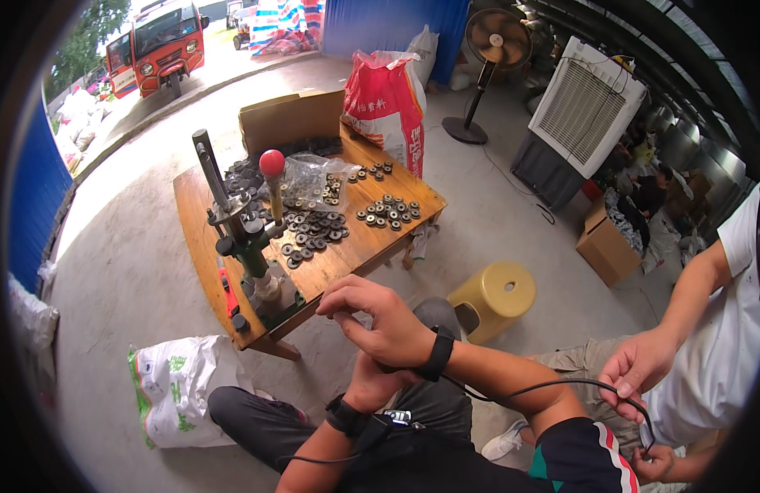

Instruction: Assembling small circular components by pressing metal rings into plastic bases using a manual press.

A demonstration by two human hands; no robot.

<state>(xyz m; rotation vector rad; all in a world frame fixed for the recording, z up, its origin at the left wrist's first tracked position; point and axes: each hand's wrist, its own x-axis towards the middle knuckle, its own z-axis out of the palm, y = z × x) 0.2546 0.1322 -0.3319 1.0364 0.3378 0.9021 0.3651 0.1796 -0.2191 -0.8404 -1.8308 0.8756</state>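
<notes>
My right hand (382,324) is raised in front of the table edge, its fingers loosely bent, thumb apart, nothing in it. A black wrist strap (439,353) circles that wrist. Just below, my left hand (371,386) reaches under the right wrist, its fingers closed at the strap and partly hidden. Another black strap (347,416) sits on my left wrist. From the right strap a black cable (552,383) runs along my forearm to a co-worker's hand (639,366), which pinches it.
A wooden table (371,255) bears a green hand press (252,255) with a red knob, black round parts (314,230) and a clear plastic bag (310,181). Around it are a yellow stool (499,296), a white sack (191,386), a fan (496,41) and an air cooler (585,103).
</notes>
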